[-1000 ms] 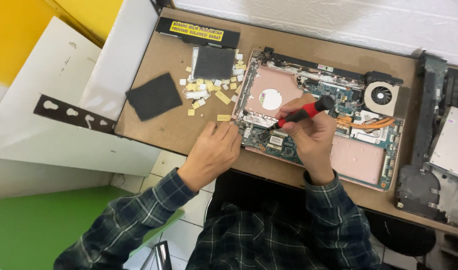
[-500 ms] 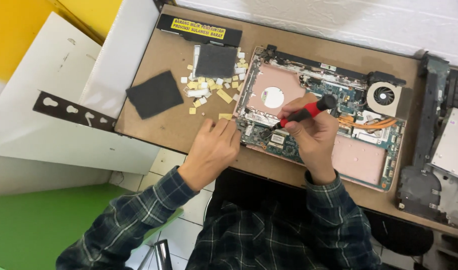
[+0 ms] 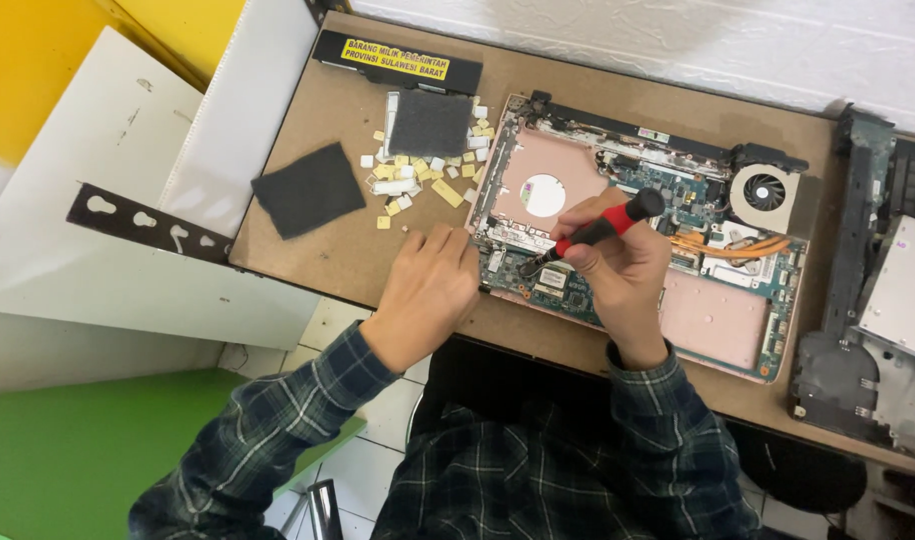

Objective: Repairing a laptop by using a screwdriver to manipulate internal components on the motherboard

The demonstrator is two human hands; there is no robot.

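Head view: I look straight down on a brown desk [image 3: 358, 250] with an opened laptop [image 3: 648, 230] on it.
Sleeves: plaid, at the bottom of the frame, both arms reaching up to the desk's near edge.
Left hand [image 3: 430, 290]: lower centre, fingers curled loosely, holding nothing I can see, knuckles resting on the desk edge just beside the laptop's left corner.
Right hand [image 3: 618, 265]: centre, closed around a red and black screwdriver [image 3: 590, 235].
Screwdriver: tilted, handle up and right, tip down and left on the circuit board near the laptop's front left.
Just changed: against the picture half a second back, the handle sits a touch higher and the tip seems in the same spot; I judge the hand is working one screw, not moving on.
Earlier frame: a second ago both hands lay almost as now; the left hand has hardly moved.
Laptop: lid and keyboard off, pink plates, green board, copper pipes, round fan [image 3: 765, 192] at upper right.
Beyond the left hand: a dark pad [image 3: 308, 190], then small yellow and white bits [image 3: 418, 180] and a second dark square [image 3: 430, 122].
Far edge: a long black battery [image 3: 398, 62] with a yellow label, upper centre.
Right edge: a grey laptop shell [image 3: 868, 300] with a silver drive [image 3: 903, 290].
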